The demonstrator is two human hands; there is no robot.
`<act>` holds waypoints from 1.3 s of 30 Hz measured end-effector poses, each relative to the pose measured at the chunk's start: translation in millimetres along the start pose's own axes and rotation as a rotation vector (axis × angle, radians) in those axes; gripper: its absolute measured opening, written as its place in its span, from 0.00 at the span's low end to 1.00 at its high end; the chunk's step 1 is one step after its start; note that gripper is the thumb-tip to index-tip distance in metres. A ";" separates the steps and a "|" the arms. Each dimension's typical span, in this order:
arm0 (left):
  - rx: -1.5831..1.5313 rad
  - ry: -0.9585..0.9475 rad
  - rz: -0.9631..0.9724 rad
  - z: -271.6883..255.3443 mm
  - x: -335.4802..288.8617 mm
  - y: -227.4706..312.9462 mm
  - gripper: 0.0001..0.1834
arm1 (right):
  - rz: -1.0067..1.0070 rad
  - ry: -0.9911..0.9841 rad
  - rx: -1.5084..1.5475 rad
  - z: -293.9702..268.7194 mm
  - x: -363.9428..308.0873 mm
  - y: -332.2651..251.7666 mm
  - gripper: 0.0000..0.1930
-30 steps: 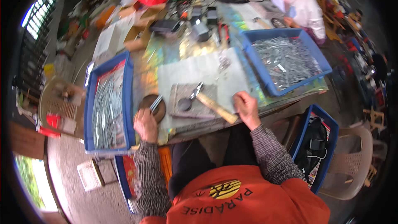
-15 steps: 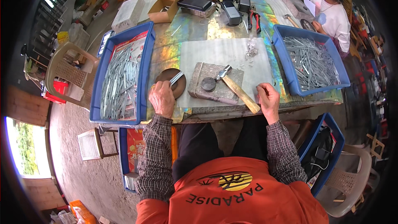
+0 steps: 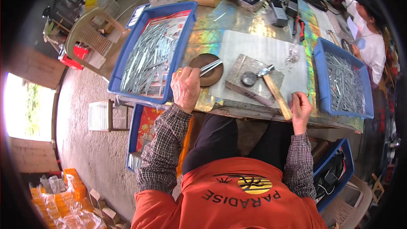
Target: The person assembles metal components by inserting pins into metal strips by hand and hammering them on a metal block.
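My left hand (image 3: 185, 87) is closed on a few thin, shiny metal strips (image 3: 211, 66). Their free ends reach over a brown round disc (image 3: 214, 79) on the table. To the right of the disc lies a rough stone block (image 3: 236, 73), bearing a dark, squat metal cylinder (image 3: 249, 79). A hammer (image 3: 276, 94) rests with its head on the block and its wooden handle slanting toward me. Just right of the handle's end, my right hand (image 3: 301, 108) has its fingers curled together; whatever they may hold is hidden.
Blue trays of metal strips stand left (image 3: 186, 46) and right (image 3: 324, 82). A small clear bag (image 3: 292, 54) lies on the white sheet (image 3: 241, 40). Pliers (image 3: 301, 29), adapters and cables crowd the far side. Another person (image 3: 369, 38) is at the far right.
The whole scene has shifted and tilted in the picture as my head turned left. My left hand keeps hold of the strips over the disc, and my right hand stays curled beside the hammer.
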State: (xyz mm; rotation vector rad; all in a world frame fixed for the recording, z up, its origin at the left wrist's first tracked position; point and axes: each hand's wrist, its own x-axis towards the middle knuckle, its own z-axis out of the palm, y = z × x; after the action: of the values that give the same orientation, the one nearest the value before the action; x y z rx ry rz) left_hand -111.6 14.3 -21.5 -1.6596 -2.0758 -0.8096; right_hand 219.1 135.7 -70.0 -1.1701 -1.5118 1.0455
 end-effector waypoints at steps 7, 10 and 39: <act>0.116 -0.001 -0.164 -44.6 2.2 -67.1 0.03 | -0.028 -0.010 -0.017 4.9 0.4 2.4 0.05; 0.120 -0.151 -0.299 -49.7 -2.1 -109.6 0.04 | -0.032 -0.003 -0.030 5.4 2.3 -0.6 0.04; 0.490 -0.638 -0.473 -24.6 2.2 -134.4 0.13 | -0.031 0.025 -0.085 6.0 -0.7 -3.4 0.05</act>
State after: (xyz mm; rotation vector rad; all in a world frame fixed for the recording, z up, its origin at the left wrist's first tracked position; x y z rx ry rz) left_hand -243.9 -19.1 -29.3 -1.2577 -2.8543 0.1790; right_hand 212.7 133.9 -68.1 -1.2101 -1.5629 0.9502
